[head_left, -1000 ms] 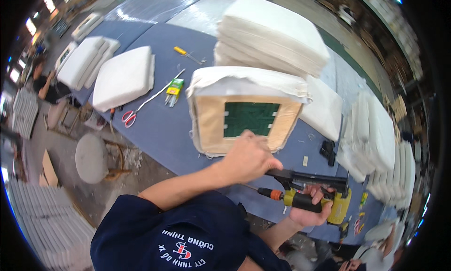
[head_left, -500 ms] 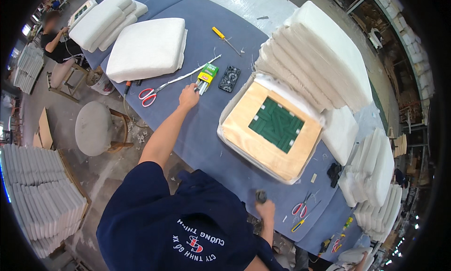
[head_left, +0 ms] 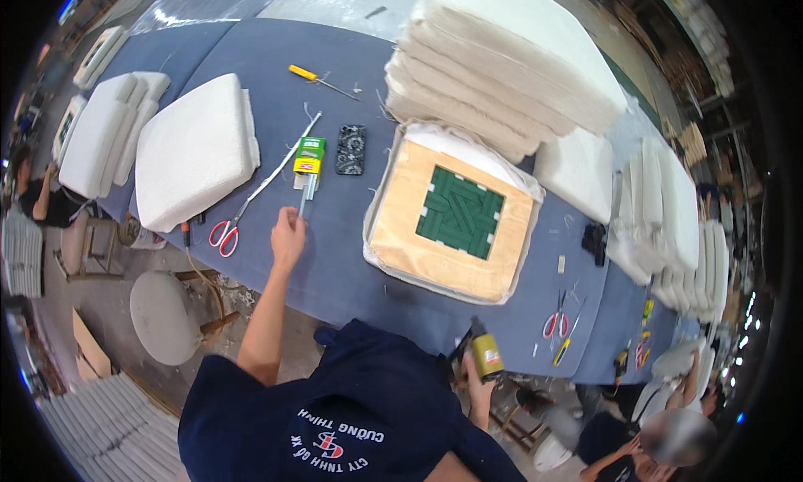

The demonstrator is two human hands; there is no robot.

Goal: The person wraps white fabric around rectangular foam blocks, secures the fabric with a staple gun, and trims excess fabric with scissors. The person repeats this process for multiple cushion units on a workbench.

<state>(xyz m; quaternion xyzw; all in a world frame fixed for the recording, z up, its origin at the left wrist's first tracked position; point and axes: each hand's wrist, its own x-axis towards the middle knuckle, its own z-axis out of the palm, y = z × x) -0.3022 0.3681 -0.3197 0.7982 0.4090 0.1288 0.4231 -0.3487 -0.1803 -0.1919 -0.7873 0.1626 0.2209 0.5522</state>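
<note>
My left hand (head_left: 288, 238) is closed, pinching a thin silver strip of staples (head_left: 303, 201) just in front of an open green and yellow box (head_left: 309, 153) with more strips poking out. Low on the right, beside the table's near edge, my right hand (head_left: 479, 392) grips a staple gun (head_left: 488, 354) with an olive-yellow body. Between the hands, a little farther off, lies an upturned seat cushion (head_left: 393, 223). It has a wooden frame, green webbing (head_left: 460, 212) in the middle opening, and white fabric round its edges.
A tall stack of white padding (head_left: 510, 72) rises behind the cushion. Nearby lie a phone (head_left: 351, 150), red-handled scissors (head_left: 224, 238), a yellow screwdriver (head_left: 303, 72) and another pair of scissors (head_left: 555, 321). A round stool (head_left: 163, 317) stands at left; other people sit at both sides.
My left hand has drawn back from the box with a staple strip in its fingers. My right hand has turned the staple gun so its yellow body shows. The view has shifted right.
</note>
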